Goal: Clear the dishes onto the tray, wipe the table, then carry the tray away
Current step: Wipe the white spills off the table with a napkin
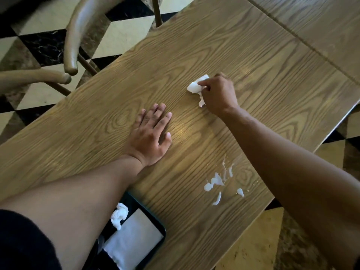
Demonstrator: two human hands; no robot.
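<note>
From the head view, the wiping step looks in hand: the right hand pinches one crumpled white napkin against the table. The left hand lies flat and empty, nearer the person than that grip. One white spill, nearer still, likely needs wiping next. One tray holds one crumpled tissue.

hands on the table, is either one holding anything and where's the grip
The right hand holds a crumpled white tissue, grip on its right part, bunched under the fingers against the table. The left hand lies flat, holding nothing.
</note>
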